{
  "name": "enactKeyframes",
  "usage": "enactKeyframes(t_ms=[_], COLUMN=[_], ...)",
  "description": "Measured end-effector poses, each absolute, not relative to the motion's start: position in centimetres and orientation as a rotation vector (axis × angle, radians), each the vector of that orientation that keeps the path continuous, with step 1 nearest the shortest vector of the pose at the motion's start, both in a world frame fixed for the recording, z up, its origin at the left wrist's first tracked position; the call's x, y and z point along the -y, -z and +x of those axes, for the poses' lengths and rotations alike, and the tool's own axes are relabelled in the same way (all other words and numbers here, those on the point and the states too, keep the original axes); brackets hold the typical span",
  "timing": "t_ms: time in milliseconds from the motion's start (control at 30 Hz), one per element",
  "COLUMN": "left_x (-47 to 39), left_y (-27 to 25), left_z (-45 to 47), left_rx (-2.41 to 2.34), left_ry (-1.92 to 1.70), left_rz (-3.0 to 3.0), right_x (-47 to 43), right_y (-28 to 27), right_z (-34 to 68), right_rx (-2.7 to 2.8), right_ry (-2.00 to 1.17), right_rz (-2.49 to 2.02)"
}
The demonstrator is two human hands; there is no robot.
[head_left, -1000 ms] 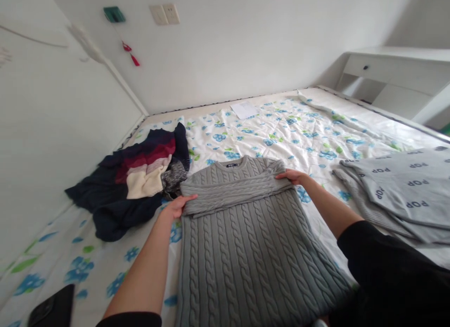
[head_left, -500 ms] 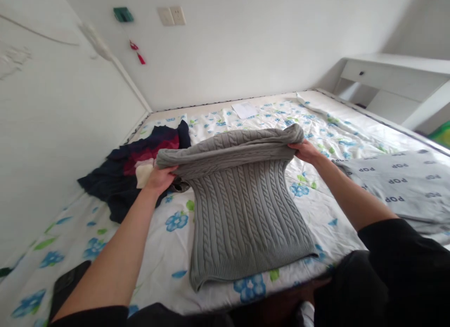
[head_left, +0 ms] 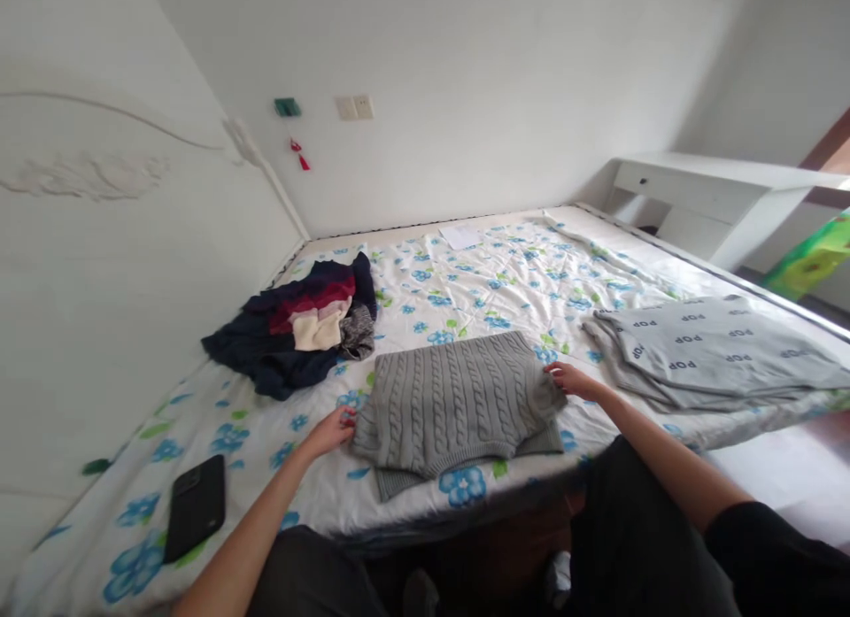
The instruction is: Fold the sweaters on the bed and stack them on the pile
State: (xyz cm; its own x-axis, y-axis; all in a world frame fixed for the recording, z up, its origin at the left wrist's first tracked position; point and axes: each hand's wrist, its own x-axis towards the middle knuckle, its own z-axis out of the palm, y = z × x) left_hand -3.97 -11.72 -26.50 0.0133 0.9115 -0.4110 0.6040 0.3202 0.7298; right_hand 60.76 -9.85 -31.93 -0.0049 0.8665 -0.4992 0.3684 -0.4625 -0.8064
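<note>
A grey cable-knit sweater point(head_left: 458, 396) lies folded over on itself near the front edge of the bed, its ribbed hem showing under the neckline side. My left hand point(head_left: 332, 430) is at the sweater's left edge, fingers loosely apart, with nothing seen in them. At the opposite edge, the fingers of my right hand point(head_left: 572, 381) reach out and touch the knit without visibly gripping it.
Dark and red clothes with a cream piece point(head_left: 322, 327) are heaped at the left. Folded grey clothes printed "POP" point(head_left: 717, 343) lie right. A black phone point(head_left: 196, 506) rests on the flowered sheet point(head_left: 425, 289). A white desk point(head_left: 691, 188) stands beyond.
The raised upper part of the sweater has come down toward me and lies over the lower part. Both hands have lowered and let go of it. The view has tilted up.
</note>
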Motion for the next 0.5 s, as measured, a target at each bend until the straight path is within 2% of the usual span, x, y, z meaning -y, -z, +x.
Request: enactKeyframes(t_ms=[100,300,500], left_x=[15.1,20.0,20.2], left_y=[25.5,24.8,28.1], left_z=[-4.2,-2.1,2.6], left_rx=[-1.653,-1.467,-1.669], left_ry=[-0.255,-0.163,-0.322], left_rz=[1.134,0.895,0.943], right_x=[11.5,15.0,15.9], right_y=[32.3,34.4,35.7], right_z=[60.9,59.9,59.4], right_rx=[1.065,0.983,0.954], right_ry=[-1.594,-1.863,-1.681], right_rz=[-1.824,-1.789,-1.807])
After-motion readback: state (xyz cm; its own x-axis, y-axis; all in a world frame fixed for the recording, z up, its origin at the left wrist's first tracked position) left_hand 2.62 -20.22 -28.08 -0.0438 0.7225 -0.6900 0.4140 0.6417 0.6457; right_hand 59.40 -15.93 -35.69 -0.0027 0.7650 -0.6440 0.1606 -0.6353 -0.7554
